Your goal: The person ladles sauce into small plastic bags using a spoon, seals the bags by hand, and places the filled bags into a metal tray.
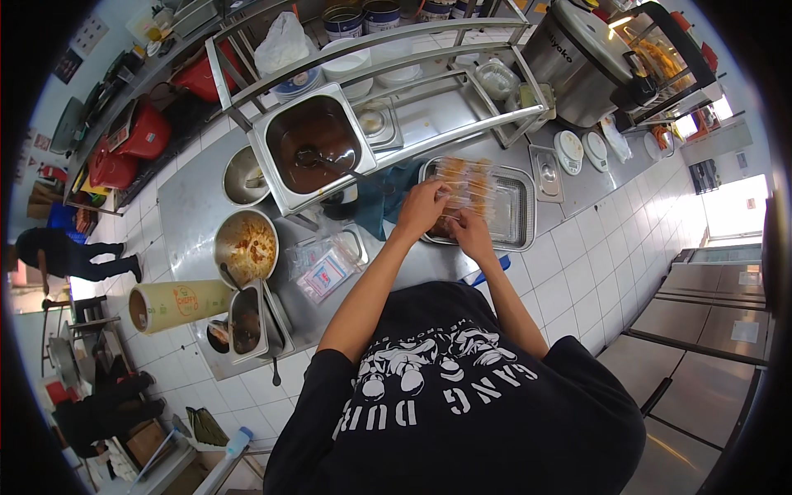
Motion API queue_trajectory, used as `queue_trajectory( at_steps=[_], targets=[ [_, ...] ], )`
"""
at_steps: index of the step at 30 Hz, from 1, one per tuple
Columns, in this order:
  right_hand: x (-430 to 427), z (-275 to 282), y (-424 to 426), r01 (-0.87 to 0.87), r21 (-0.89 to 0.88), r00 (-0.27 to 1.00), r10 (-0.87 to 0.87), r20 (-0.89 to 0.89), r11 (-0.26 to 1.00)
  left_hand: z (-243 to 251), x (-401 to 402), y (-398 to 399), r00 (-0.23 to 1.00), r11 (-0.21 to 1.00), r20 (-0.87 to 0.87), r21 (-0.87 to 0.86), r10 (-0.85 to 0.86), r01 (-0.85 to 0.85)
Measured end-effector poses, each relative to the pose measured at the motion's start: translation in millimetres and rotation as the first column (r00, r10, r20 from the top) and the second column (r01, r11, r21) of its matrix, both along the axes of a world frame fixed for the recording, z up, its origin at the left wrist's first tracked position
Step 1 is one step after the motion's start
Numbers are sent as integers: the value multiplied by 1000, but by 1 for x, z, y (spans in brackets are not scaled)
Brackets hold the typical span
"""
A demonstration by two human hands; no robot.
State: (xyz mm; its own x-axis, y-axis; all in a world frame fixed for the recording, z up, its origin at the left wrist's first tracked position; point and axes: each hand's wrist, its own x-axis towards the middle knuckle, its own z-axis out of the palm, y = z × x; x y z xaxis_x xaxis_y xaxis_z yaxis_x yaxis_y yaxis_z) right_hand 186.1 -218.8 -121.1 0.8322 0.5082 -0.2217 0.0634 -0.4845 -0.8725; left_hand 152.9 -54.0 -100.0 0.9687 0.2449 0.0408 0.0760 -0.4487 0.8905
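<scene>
My left hand [423, 210] and my right hand [473, 232] are close together over the near left part of a metal tray with a perforated basket [526, 210]. The fingers of both hands are bent at clear plastic packets with orange-brown food [476, 185], laid in rows in the tray. Whether the fingers grip a packet is too small to tell. A blue-green cloth [377, 201] lies just left of my left hand. Clear plastic bags [325, 272] lie further left on the steel table.
A steel pan of dark sauce with a ladle [312, 145] stands by the raised rack [402, 145]. Left are a bowl of food [247, 247], a yellow paper roll [185, 303] and a sauce container [245, 325]. Two scales [569, 151] stand right. A person [74, 253] is at far left.
</scene>
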Motion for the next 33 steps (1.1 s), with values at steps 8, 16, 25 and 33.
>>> queue_trajectory(
  at_steps=[8,16,25,33],
  targets=[
    [6,17,-10,17,-153,936,38,351,988,-9,-27,-13,960,980,195,-66,199,-189],
    [12,49,-23,125,-226,866,5,500,966,-23,-33,-16,982,987,110,-56,155,-150],
    [10,46,-29,198,-385,786,88,612,901,-14,-37,-29,913,940,234,-10,333,-341],
    [24,40,-31,107,-431,819,167,549,896,-28,-34,-79,948,872,29,401,-318,280]
  ],
)
